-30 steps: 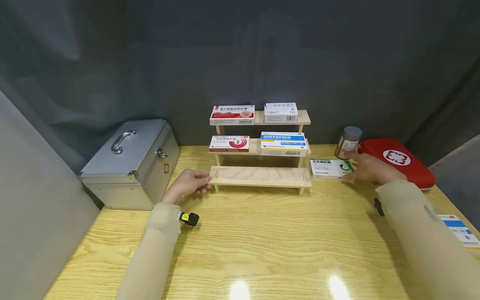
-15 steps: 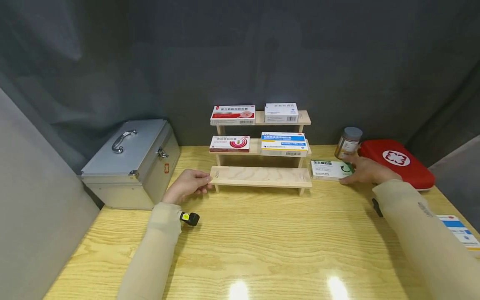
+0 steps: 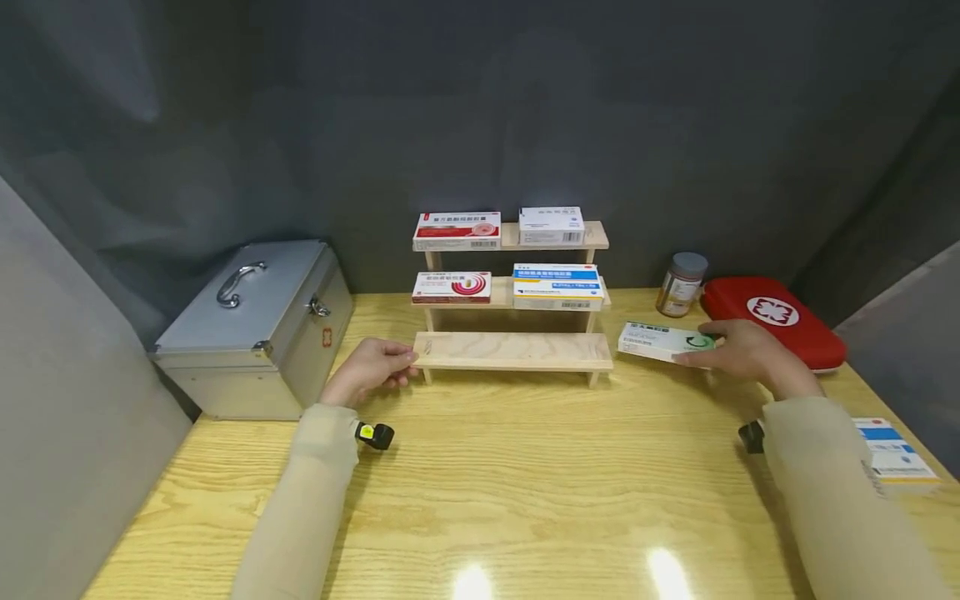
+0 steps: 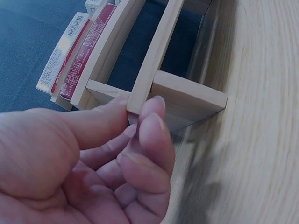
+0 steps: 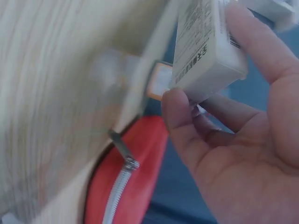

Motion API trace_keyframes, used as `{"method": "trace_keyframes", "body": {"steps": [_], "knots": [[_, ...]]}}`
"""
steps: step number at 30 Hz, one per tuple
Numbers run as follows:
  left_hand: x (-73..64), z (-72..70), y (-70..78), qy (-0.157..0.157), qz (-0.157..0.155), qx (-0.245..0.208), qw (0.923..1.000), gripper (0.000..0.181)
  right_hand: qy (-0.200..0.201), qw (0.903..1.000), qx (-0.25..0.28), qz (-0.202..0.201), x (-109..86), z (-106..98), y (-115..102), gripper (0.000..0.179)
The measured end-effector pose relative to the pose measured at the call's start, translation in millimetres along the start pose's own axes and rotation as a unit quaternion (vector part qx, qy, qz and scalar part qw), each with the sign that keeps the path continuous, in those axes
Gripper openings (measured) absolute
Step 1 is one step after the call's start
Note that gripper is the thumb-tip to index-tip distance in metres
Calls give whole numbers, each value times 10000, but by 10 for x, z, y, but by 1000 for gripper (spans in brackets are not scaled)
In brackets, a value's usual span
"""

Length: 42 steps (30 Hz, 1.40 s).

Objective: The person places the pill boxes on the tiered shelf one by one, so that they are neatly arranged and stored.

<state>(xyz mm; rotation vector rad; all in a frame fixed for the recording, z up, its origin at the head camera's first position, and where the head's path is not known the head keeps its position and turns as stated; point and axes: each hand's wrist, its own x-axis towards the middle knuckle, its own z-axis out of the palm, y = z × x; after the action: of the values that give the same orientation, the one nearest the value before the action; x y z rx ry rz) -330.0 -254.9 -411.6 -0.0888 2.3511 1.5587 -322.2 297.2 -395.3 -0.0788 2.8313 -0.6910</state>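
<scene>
Tabletop (image 3: 540, 475) gives room before the rack (image 3: 502, 290); the left hand (image 3: 369, 367) pinches its lowest step's left edge; the right hand (image 3: 742, 354) grips the green-white box (image 3: 654, 340) by its right end, just beside the rack; a bottle (image 3: 681, 287) and red case (image 3: 806, 333) sit beyond.

I see two boxes (image 3: 452, 287) on each upper tier (image 3: 596, 237) of the stand (image 3: 512, 347); around it, the case (image 3: 240, 333) sits at nine o'clock, the jar (image 3: 678, 289) then the pouch (image 3: 772, 323) at three, an outlying carton (image 3: 897, 454) at four.
</scene>
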Motion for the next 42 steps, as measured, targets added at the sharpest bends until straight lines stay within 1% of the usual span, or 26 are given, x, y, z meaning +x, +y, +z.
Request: {"method": "trace_keyframes", "body": {"steps": [4,6,11,14,17,20,23,26,31,34,37,42], "knots": [[6,-2,-35,26,17,49,10000,32,101,9999,118,66,-170,-12,-78,111],[10,2,-53,36,31,60,10000,32,192,9997,163,51,-261,-23,-127,109],[8,5,-83,-22,34,29,10000,33,394,9987,147,-291,-453,-91,-267,99],[-1,-12,-86,-39,59,-13,10000,34,468,9976,90,-504,-525,-156,-370,96],[-4,-41,-76,-56,73,-107,9999,35,511,9972,74,-543,-587,-212,-491,96],[-8,-57,-59,-58,62,-234,9997,35,566,9963,92,-646,-638,-239,-601,92],[-17,-56,-44,-35,44,-297,9995,35,557,9955,130,-749,-661,-236,-706,91],[-27,-56,-26,2,39,-268,9996,34,555,9949,160,-829,-657,-214,-813,91],[-19,-54,5,-18,23,-219,9998,34,629,9936,242,-901,-628,-127,-985,93],[-7,-43,12,-18,31,-164,9999,34,697,9921,233,-1021,-599,-42,-1081,91],[-4,-33,11,-16,45,-100,9999,34,827,9889,134,-1225,-561,63,-1180,87],[-3,-12,5,-4,6,-25,10000,33,995,9848,155,-1418,-501,292,-1356,86]]}}
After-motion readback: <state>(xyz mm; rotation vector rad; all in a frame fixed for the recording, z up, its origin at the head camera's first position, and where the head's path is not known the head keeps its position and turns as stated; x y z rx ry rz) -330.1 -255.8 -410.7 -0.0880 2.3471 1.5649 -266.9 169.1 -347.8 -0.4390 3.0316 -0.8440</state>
